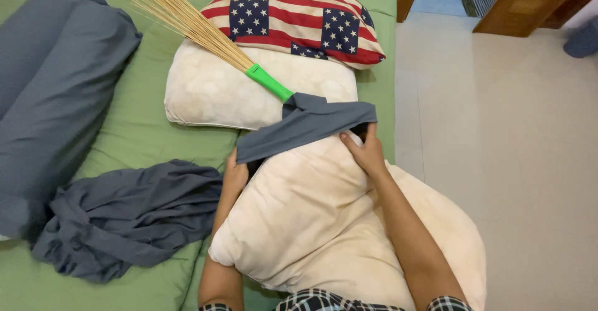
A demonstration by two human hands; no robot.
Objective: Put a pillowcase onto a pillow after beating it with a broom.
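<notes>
While both forearms reach forward along a cream pillow (324, 217), the right hand (366, 152) lies on its top end, fingers closed on the edge of a grey pillowcase (305, 124) drawn over that end. The left hand (235, 175) sits at the pillow's left side, its fingers hidden under the cloth, so I cannot tell their grip. Just beyond lie a second pillow (212, 93), a broom (199, 28) and a flag-patterned pillow (299, 21). Crumpled grey cloth (131, 214) crowds the left; the bed (149, 130) ends right at bare floor (517, 161)
</notes>
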